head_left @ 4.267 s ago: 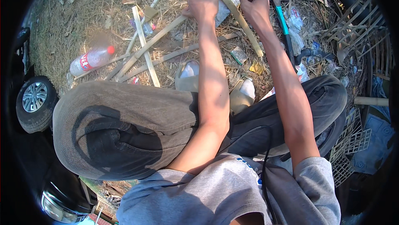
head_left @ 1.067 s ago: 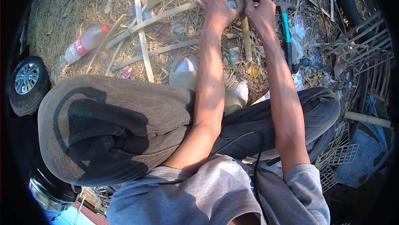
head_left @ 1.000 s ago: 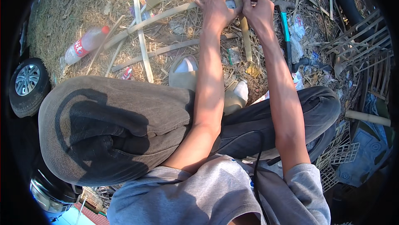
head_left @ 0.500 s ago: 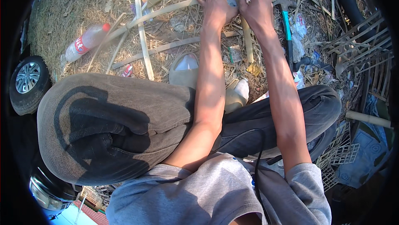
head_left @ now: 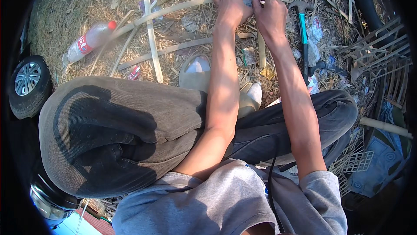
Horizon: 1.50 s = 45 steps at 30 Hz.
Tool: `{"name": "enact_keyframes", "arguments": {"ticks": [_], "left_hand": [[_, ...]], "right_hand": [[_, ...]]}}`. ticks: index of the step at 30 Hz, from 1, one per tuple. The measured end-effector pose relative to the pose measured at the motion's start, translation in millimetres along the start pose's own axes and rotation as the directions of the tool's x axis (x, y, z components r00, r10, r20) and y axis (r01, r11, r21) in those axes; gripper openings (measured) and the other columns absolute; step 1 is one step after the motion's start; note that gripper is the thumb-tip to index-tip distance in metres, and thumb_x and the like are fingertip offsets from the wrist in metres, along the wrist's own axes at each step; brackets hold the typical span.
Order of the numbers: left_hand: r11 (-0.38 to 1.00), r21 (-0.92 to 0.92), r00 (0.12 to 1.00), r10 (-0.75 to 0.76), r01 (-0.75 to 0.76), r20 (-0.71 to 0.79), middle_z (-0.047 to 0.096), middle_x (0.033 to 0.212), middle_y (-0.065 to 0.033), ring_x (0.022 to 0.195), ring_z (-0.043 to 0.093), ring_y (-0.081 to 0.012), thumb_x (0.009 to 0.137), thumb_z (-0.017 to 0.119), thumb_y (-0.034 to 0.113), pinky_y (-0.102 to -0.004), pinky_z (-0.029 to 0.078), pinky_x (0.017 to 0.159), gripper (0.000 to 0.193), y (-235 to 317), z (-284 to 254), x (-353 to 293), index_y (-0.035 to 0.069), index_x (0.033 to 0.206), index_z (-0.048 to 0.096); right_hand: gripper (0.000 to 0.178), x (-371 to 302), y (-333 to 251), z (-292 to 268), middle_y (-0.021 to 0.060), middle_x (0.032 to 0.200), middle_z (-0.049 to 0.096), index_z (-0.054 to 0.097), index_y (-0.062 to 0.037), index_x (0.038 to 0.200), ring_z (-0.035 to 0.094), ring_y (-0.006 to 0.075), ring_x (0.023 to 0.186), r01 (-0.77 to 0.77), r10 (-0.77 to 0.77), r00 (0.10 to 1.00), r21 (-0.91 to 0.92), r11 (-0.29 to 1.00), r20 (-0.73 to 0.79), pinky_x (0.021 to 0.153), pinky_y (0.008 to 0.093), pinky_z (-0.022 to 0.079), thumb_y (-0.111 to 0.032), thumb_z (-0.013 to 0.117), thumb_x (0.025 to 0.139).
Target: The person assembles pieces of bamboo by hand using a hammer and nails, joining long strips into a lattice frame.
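Far out in front of me, my left hand (head_left: 233,6) grips the end of a long curved bamboo strip (head_left: 173,8). Its fingers reach over the strip's far side, and its thumb stretches toward a shorter bamboo piece (head_left: 261,50) that crosses there, pointing back toward me. Just right of it, my right hand (head_left: 271,14) is closed in a pinch over that crossing. Whatever lies between those fingertips is too small to make out. A hammer (head_left: 303,33) with a black and turquoise handle lies beside my right hand, its head at the far end.
Loose bamboo strips (head_left: 153,39) lie on the straw-strewn ground. A plastic bottle (head_left: 92,40) with a red cap rests at the left, near a car wheel (head_left: 28,79). Slatted bamboo frames (head_left: 393,39) stand at the right. My bent knees flank the near side.
Both hands have shifted very slightly to the right, along with the view. The shorter bamboo piece's far end is now more covered by my hands.
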<state>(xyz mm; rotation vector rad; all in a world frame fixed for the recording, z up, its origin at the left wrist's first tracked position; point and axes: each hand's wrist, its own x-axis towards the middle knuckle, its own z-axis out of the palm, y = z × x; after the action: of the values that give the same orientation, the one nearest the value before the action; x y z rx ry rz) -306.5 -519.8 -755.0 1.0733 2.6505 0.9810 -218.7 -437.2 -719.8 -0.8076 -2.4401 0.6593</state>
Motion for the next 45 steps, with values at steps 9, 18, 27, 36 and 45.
{"name": "enact_keyframes", "arguments": {"ticks": [9,18,27,36,45], "left_hand": [[1.000,-0.002,0.996,-0.023,0.023,0.084,0.041,0.140,-0.0041,0.132,0.032,-0.0295,0.066,0.080,0.026,-0.0497,0.021,0.109,0.063,1.8,-7.6,4.1,0.036,0.127,0.067],[0.965,-0.071,0.912,-0.213,0.252,0.350,0.018,0.161,-0.0180,0.147,0.011,-0.0462,0.078,0.071,0.014,-0.0643,0.006,0.117,0.053,34.9,-25.4,12.9,0.020,0.130,0.065],[0.972,-0.183,0.985,0.126,-0.147,-0.122,0.044,0.138,-0.0071,0.132,0.032,-0.0320,0.068,0.080,0.031,-0.0558,0.020,0.109,0.061,8.5,-22.0,7.1,0.024,0.127,0.068],[0.872,0.103,0.782,-0.369,0.478,-0.502,0.069,0.072,-0.0046,0.104,0.051,-0.0277,0.077,0.076,0.037,-0.0508,0.025,0.091,0.029,-60.4,-42.1,-6.8,0.009,0.070,0.075],[0.986,-0.039,0.784,-0.154,0.163,-0.601,0.064,0.062,-0.0173,0.101,0.047,-0.0361,0.064,0.081,0.025,-0.0568,0.040,0.079,0.026,-85.8,-52.3,57.1,0.002,0.058,0.069]], "right_hand": [[0.019,9.6,7.6,-8.4,0.0178,0.093,0.070,0.071,-0.0018,0.093,0.068,0.0384,0.082,0.042,-0.044,0.998,0.057,0.998,0.047,0.075,0.0461,0.054,-0.019,0.066,0.088],[0.023,6.7,17.7,-9.3,0.0184,0.091,0.072,0.073,-0.0010,0.095,0.071,0.0357,0.081,-0.059,0.055,0.995,0.041,0.997,0.082,0.076,0.0415,0.055,-0.022,0.069,0.086],[0.021,16.4,5.2,-10.6,0.0190,0.088,0.071,0.071,0.0033,0.091,0.072,0.0299,0.078,-0.203,0.204,0.979,0.200,0.959,0.014,0.073,0.0378,0.056,-0.017,0.070,0.083],[0.020,16.4,18.6,-12.2,0.0190,0.090,0.071,0.070,0.0036,0.090,0.071,0.0315,0.083,-0.224,0.220,0.975,0.183,0.957,0.046,0.077,0.0399,0.055,-0.015,0.068,0.084],[0.020,27.6,3.0,-15.7,0.0193,0.093,0.070,0.069,0.0045,0.093,0.070,0.0323,0.084,-0.298,0.288,0.954,0.237,0.925,0.076,0.076,0.0409,0.055,-0.014,0.066,0.087]]}}
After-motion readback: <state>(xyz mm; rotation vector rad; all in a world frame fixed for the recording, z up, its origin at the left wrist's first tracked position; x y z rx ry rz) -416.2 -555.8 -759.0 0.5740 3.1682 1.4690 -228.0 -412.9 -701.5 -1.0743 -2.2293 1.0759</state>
